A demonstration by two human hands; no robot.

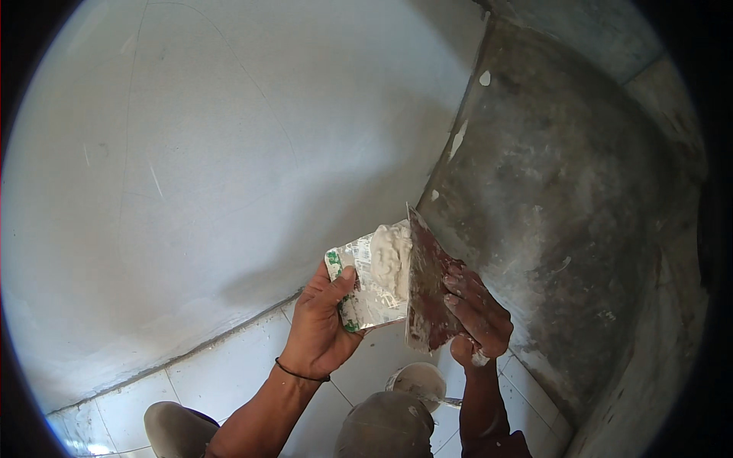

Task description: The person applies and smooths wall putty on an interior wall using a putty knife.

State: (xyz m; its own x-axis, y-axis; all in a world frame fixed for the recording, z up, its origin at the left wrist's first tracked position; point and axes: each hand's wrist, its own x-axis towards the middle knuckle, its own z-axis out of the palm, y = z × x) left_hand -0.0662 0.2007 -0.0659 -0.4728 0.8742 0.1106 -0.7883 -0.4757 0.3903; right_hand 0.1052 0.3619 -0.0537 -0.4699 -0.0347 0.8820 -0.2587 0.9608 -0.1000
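My left hand (324, 317) grips a flat, pale rectangular plate (363, 309) with green marks, its thumb lying on top and the fingers underneath. A thick lump of off-white putty (390, 259) sits on the plate's right half. In my right hand (481, 313) is a wide, flat putty scraper (430, 301), reddish brown and smeared with dried putty. The scraper stands tilted up, its long edge against the right side of the plate, beside the putty. Bits of putty cling to the right fingers and thumb.
A smooth whitish wall (198, 137) rises ahead and left. It meets a rough grey wall (557, 175) in a corner at the right. Below, on white floor tiles (237, 355), stands a round putty bucket (420, 378) with a tool handle (452, 401), beside my knee (385, 427).
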